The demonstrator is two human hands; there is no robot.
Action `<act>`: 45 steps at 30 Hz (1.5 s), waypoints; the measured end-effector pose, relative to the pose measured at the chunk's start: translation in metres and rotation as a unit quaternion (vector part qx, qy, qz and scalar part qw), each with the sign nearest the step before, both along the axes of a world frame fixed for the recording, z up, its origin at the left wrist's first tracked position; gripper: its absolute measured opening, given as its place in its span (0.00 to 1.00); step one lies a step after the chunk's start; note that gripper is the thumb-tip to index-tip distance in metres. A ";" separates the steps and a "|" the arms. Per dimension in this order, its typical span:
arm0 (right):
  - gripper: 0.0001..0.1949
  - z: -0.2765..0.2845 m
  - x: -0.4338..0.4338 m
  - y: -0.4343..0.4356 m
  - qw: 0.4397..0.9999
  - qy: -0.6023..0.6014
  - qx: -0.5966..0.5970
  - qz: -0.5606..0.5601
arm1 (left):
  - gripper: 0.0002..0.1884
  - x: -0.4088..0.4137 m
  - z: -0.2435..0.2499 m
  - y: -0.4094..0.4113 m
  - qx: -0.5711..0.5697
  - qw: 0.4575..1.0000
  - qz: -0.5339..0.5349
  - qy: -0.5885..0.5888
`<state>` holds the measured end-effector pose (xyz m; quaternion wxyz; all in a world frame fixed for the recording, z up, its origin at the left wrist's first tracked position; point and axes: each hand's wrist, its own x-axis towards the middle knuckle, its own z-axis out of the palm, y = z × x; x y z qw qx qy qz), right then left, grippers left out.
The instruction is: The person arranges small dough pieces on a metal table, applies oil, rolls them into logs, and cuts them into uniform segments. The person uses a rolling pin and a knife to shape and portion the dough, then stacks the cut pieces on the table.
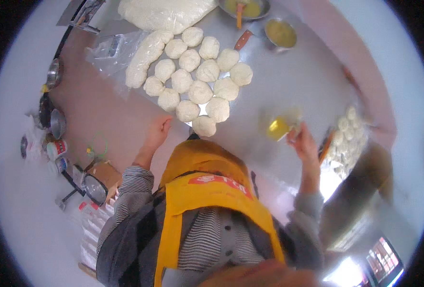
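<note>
My right hand [301, 142] grips a small clear cup of yellow liquid [278, 129], blurred, over the right part of the metal worktable [291, 84]. My left hand [158, 132] is by the table's near edge, left of the dough balls, with fingers curled and nothing visible in them. Several round dough balls [200, 92] lie close together on the table before me. Along their left side runs a thick dough roll [145, 59]. A large mass of dough [167, 14], apparently under plastic film, lies at the far side.
Behind the balls are a knife with a brown handle [243, 39], a metal bowl [281, 34], and a pan of yellowish contents [249, 9] with a wooden-handled tool. Clear plastic covers a scale-like device [110, 46]. Small pale pieces [348, 134] fill a tray at right.
</note>
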<state>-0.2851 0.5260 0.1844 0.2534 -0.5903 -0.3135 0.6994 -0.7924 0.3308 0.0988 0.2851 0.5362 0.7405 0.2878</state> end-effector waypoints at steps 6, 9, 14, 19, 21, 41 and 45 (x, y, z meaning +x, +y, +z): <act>0.23 0.008 -0.067 -0.008 0.997 -0.044 -0.064 0.014 | 0.09 -0.086 -0.055 -0.058 -0.072 0.993 0.081 -0.049; 0.24 0.012 -0.105 0.004 0.982 -0.144 -0.014 0.123 | 0.09 -0.127 -0.129 -0.142 -0.139 0.980 0.138 -0.028; 0.21 0.025 -0.136 0.029 0.970 -0.218 0.026 0.101 | 0.06 -0.166 -0.213 -0.262 -0.165 0.953 -0.181 0.177; 0.22 0.023 -0.198 0.079 0.955 -0.180 0.096 0.217 | 0.08 -0.158 -0.244 -0.302 -0.122 0.989 -0.080 0.034; 0.23 0.029 -0.250 0.081 0.957 -0.185 0.145 0.171 | 0.10 -0.146 -0.239 -0.287 -0.255 0.935 0.155 -0.190; 0.23 0.055 -0.263 0.007 0.956 -0.203 0.016 0.209 | 0.13 -0.108 -0.204 -0.293 -0.252 0.902 0.180 -0.302; 0.21 0.042 -0.231 -0.023 0.956 -0.218 0.026 0.197 | 0.11 -0.150 -0.241 -0.305 -0.203 0.970 0.037 -0.127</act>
